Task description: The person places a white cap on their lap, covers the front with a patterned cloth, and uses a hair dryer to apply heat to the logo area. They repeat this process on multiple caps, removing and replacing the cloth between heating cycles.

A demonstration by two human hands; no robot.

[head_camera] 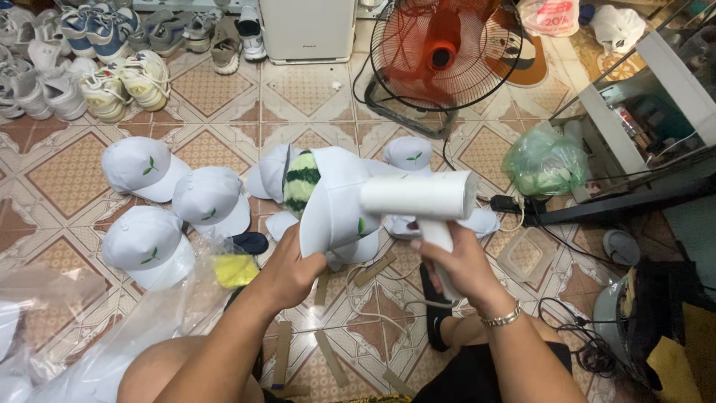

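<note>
The person's bare knee (153, 373) sits lowest in view, beside crumpled clear plastic bags (97, 336) on the tiled floor (67, 172). Above it the left hand (294, 269) is closed on the brim of a white cap (335, 198), which is stretched over a green striped ball (301, 183) and held up just over the floor's middle. The right hand (459, 261), with a metal bracelet (501, 317) at the wrist, is clamped around the handle of a white handheld steamer (421, 198), its head touching or just beside the cap. More white caps (175, 205) with small green leaf marks lie on the floor to the left and behind the held one. Cardboard strips (328, 358) lie near the legs. Farther back stand an orange fan (440, 48), a row of sneakers (97, 56) toward the far left corner, and a green plastic bag (544, 160), knotted, contents unclear.
</note>
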